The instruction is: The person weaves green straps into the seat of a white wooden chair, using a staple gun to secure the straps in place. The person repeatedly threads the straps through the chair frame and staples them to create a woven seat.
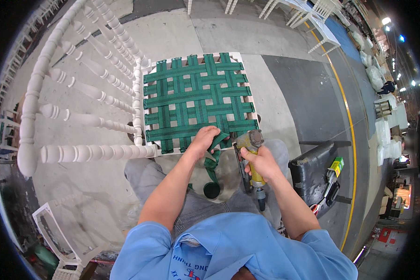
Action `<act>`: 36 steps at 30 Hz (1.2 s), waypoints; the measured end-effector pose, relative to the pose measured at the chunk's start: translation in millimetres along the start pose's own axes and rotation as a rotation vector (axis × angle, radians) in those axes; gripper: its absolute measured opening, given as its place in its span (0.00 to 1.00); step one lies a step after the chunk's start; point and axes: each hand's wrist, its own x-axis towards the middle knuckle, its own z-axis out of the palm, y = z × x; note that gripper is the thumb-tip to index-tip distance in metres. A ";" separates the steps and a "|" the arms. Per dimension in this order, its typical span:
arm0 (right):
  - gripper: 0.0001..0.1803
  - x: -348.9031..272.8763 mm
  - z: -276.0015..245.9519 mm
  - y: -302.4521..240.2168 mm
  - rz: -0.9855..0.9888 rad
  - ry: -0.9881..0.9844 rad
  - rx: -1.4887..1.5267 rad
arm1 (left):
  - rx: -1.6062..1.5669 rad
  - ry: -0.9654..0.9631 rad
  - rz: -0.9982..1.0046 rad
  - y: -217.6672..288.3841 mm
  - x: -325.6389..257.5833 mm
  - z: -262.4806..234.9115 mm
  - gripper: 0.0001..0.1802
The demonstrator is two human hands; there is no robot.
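**Green webbing pulled taut at the chair seat's near edge**

A white chair (79,88) lies tipped, its spindled back to the left. Its seat frame carries woven green webbing (198,100). The left hand (204,140) is closed around a loose webbing strap (213,161) at the seat's near edge. Just beside it, the right hand (261,161) wraps fully round a yellow-handled staple gun (251,144), its nose against the frame. A black tool tray (312,170) stands further right.

Woven cloth webbing (198,100), matt; chair frame (86,119) glossy white paint.
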 end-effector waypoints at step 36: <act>0.21 16.5 31.7 -5.8 0.020 0.001 -0.101 | -0.050 -0.059 -0.117 8.3 13.1 -13.1 0.15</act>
